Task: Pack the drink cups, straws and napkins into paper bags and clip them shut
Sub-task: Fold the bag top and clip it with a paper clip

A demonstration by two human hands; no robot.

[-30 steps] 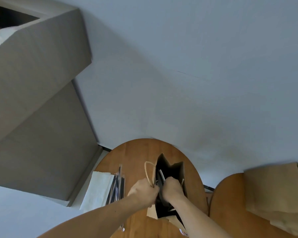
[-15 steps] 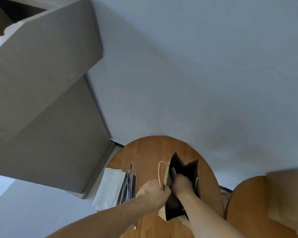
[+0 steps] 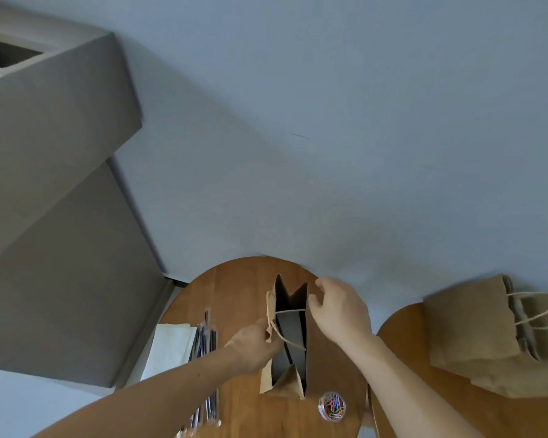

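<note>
— What are the fingers doing?
— The fingers of the left hand [image 3: 250,347] are curled tight. They pinch the left edge of the open paper bag [image 3: 283,382] and its string handle [image 3: 268,306] together.
— And the other ones?
— The right hand [image 3: 339,311] is at the bag's right edge. Its fingers are bent and a little apart. The thumb [image 3: 312,303] touches the edge. I cannot tell if it really holds the paper.
— Where is the bag?
— It stands up in the middle of the round wooden table [image 3: 234,292], between the two hands. Its mouth is wide open. It is dark inside, so I cannot tell what is in there.
— What else is on that table?
— Wrapped straws [image 3: 206,339] lie left of the bag, beside the left arm. White napkins [image 3: 171,349] lie just left of the straws, at the table's edge. A small clear tub of coloured paper clips [image 3: 332,407] sits near the bag's near corner.
— And on the right?
— Another wooden table [image 3: 424,399], with a pile of flat paper bags [image 3: 475,330] on it, well apart from the open one.
</note>
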